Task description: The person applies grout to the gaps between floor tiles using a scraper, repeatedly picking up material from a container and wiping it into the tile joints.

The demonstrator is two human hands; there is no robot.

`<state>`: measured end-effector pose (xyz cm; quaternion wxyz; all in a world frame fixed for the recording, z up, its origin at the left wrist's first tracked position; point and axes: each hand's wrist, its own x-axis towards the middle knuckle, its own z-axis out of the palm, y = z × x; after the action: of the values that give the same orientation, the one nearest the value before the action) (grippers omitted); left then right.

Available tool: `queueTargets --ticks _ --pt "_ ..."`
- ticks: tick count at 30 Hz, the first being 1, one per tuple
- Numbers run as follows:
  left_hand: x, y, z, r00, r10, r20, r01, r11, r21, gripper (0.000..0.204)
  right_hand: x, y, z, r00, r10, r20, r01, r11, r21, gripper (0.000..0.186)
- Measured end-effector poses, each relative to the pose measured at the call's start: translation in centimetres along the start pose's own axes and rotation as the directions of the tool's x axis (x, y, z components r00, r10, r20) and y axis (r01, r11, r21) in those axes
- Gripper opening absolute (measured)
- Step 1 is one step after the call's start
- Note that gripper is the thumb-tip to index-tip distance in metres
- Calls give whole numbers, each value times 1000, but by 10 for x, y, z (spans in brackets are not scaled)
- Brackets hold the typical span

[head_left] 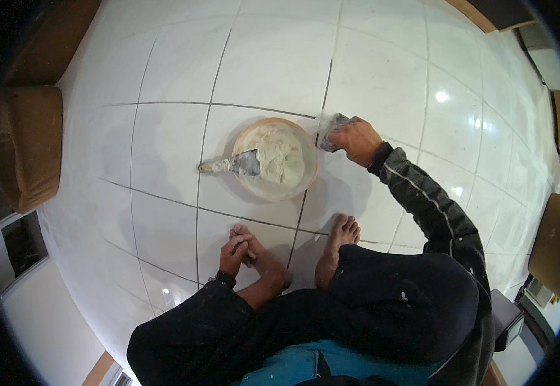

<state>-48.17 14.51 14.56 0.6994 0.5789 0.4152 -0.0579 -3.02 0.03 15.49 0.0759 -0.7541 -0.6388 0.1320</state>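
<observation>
My right hand (357, 140) is closed round a crumpled grey cloth (334, 130) and presses it to the tiles, along a joint just right of the bowl. The round, tan-rimmed bowl (315, 157) holds a thick whitish paste (283, 157). Across its left rim lies a putty knife (216, 166), its smeared blade in the bowl and its handle sticking out to the left. My left hand (234, 254) rests by my left foot (257, 254) with its fingers curled in; I see nothing held in it.
White glossy floor tiles (273, 61) with dark and pale joints surround the bowl. My right foot (339, 241) stands below it. A brown covered piece of furniture (32, 145) is at the left; a brown chair-like panel (553, 235) stands at the right.
</observation>
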Motion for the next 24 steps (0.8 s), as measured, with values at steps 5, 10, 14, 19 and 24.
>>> queueTargets --ticks 5,10,14,19,24 --pt "-6 0 0 999 -6 -31 6 1000 -11 23 19 6 -27 999 51 1 -51 998 44 26" --pt "-2 3 4 1000 -20 4 20 999 -34 24 2 29 27 952 -150 -267 128 987 -100 31" --pt "-6 -21 -9 1000 -5 -9 5 1000 21 25 -11 26 14 974 -207 -93 202 977 -67 29" --pt "-5 -21 -2 998 -25 -57 24 1000 -19 24 16 44 -14 996 56 -74 -63 993 -105 24" --pt "-6 -1 2 999 -4 -36 5 1000 12 24 51 19 -24 945 326 -24 -326 935 -142 28"
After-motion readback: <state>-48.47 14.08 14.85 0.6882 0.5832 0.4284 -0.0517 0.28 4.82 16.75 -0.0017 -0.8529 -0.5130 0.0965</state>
